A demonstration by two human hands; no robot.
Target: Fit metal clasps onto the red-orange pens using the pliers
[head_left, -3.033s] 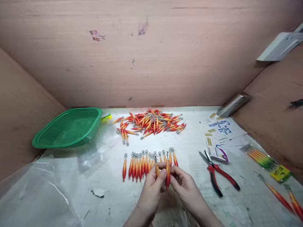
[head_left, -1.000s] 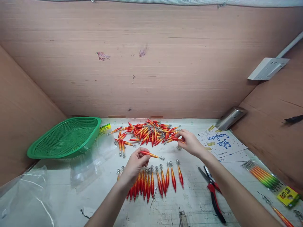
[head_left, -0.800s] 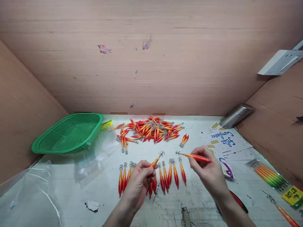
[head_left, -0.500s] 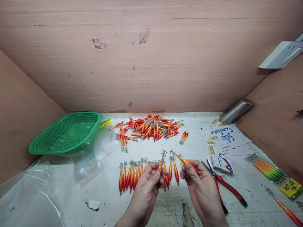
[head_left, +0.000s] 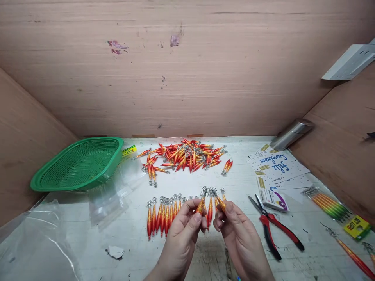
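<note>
Two slim squid lures, glossy and speckled orange-gold, are held over the near part of the desk, their wire crowns nearly meeting. The left hand has its grip closed on the left-hand lure, thumb against fingers; the right hand pinches the right-hand lure, both leaning inward with hooks up. Beyond and partly behind them stands out a row of spindle-shaped lures, laid side by side, red tips toward the person; the hands hide some. A pale strip of scuffed white surface runs between this row and the tangled pile of lures, with a pair of lures just off the pile's right side. The desk's far edge meets a grained pinkish-brown panel. Left lie a perforated green plastic basket with a rounded rim and crinkled clear plastic bags. Right, open-bladed pliers with red and black handles sit near a small white box, printed cards, a brushed metal cylinder and a lure packet.
</note>
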